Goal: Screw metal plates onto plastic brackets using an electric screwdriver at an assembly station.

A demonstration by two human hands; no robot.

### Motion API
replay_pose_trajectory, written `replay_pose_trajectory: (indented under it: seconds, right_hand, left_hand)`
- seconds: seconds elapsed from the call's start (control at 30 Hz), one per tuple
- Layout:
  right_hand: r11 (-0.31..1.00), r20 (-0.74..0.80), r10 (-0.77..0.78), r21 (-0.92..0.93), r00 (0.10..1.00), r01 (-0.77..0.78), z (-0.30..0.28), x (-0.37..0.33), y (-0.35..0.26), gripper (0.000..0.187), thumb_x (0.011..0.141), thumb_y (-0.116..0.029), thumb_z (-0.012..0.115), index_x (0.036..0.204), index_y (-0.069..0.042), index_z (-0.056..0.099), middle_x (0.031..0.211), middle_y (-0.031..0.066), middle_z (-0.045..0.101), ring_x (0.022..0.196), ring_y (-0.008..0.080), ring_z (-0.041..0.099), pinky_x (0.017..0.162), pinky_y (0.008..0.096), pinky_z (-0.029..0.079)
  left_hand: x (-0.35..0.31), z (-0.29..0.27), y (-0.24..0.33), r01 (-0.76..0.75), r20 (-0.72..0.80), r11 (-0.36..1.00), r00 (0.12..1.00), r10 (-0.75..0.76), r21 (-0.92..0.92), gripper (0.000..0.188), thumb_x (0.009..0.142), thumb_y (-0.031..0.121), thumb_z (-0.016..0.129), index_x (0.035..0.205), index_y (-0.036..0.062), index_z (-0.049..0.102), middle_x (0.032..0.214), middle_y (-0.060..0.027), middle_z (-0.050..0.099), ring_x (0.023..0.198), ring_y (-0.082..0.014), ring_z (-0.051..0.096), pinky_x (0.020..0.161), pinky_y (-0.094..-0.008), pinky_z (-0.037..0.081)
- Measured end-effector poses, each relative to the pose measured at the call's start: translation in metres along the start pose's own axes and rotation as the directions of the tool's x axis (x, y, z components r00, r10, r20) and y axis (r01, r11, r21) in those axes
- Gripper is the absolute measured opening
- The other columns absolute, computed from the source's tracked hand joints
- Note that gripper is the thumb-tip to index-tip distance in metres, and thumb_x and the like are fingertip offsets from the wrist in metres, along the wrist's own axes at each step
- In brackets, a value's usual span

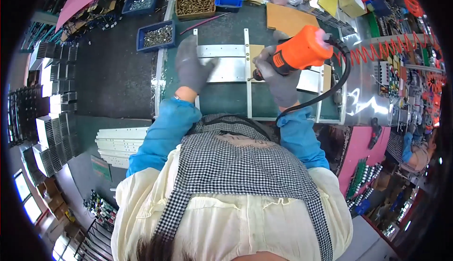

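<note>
My right hand (273,72), in a grey glove, is wrapped round an orange electric screwdriver (304,48). Its dark tip points down and left, close to the middle white metal strip (249,93); whether it touches the strip, I cannot tell. A silvery metal panel (226,70) lies crosswise between this strip and the left white strip (196,34). Over the panel's left end lies my left hand (191,65), also gloved in grey, fingers stretched out and thumb apart toward the panel. It covers part of the left strip. Another bright panel (308,80) shows right of my right hand.
Blue bins of small metal parts (158,37) and a box of brass-coloured screws (195,0) stand at the back. A thin purple rod (203,23) lies before them. The black cable (347,72) loops rightward near a red coiled hose (377,51). White strips (120,143) lie stacked at left.
</note>
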State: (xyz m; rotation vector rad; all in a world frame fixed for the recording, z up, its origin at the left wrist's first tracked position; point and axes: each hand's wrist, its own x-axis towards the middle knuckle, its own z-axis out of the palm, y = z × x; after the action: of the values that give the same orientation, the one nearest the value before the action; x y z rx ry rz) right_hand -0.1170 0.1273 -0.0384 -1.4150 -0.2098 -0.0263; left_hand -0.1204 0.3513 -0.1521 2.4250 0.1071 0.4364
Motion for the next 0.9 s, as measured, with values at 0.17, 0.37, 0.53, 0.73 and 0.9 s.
replay_pose_trajectory:
  seconds: [0.17,0.37,0.53,0.73,0.9]
  right_hand:
    - [0.999,-0.003,0.044,-0.015,0.999,-0.044,0.003,0.001,-0.005,0.067,0.078,0.007,0.065,0.137,0.005,0.034,0.087,0.0064,0.063,0.077,0.0174,0.065,0.068,0.0304,0.055]
    - [1.000,-0.051,-0.024,0.005,0.998,0.025,0.005,0.001,0.004,0.056,0.079,0.009,0.067,0.129,-0.001,0.044,0.083,0.0003,0.062,0.066,0.0080,0.059,0.060,0.0247,0.051]
    - [0.997,-0.106,-0.075,0.018,0.992,0.077,0.006,-0.002,0.003,0.029,0.080,0.010,0.067,0.105,-0.001,0.056,0.081,0.0011,0.063,0.069,0.0090,0.061,0.065,0.0252,0.052]
    - [0.996,-0.057,-0.037,-0.078,0.998,0.033,-0.005,-0.005,0.006,0.069,0.082,0.007,0.059,0.143,0.004,0.029,0.089,0.0068,0.063,0.078,0.0187,0.063,0.082,0.0394,0.055]
    - [0.998,-0.123,-0.048,-0.034,0.991,0.044,-0.004,-0.007,0.006,0.045,0.080,0.008,0.064,0.120,0.001,0.045,0.084,0.0044,0.063,0.073,0.0141,0.062,0.073,0.0321,0.053]
  left_hand:
    - [-0.013,-0.010,-0.029,0.556,0.223,0.828,0.819,-0.529,-0.078,0.070,0.079,0.050,0.074,0.128,0.0034,0.058,0.120,-0.0188,0.064,0.111,-0.0363,0.061,0.094,-0.0426,0.048]
    - [-0.014,0.002,-0.026,0.546,0.231,0.837,0.812,-0.536,0.021,0.054,0.086,0.054,0.063,0.114,0.0077,0.069,0.097,-0.0179,0.072,0.095,-0.0378,0.067,0.083,-0.0434,0.052]
    - [-0.011,0.001,-0.018,0.552,0.189,0.831,0.810,-0.555,0.074,0.046,0.091,0.049,0.056,0.112,0.0107,0.069,0.093,-0.0180,0.071,0.092,-0.0396,0.066,0.080,-0.0473,0.051]
    - [-0.009,0.001,-0.015,0.536,0.195,0.832,0.809,-0.554,0.140,0.042,0.093,0.047,0.054,0.108,0.0115,0.069,0.093,-0.0186,0.070,0.091,-0.0406,0.066,0.079,-0.0492,0.051]
    - [-0.009,0.002,-0.014,0.519,0.184,0.840,0.820,-0.542,0.159,0.042,0.093,0.047,0.052,0.107,0.0112,0.069,0.094,-0.0197,0.070,0.092,-0.0416,0.065,0.079,-0.0500,0.051]
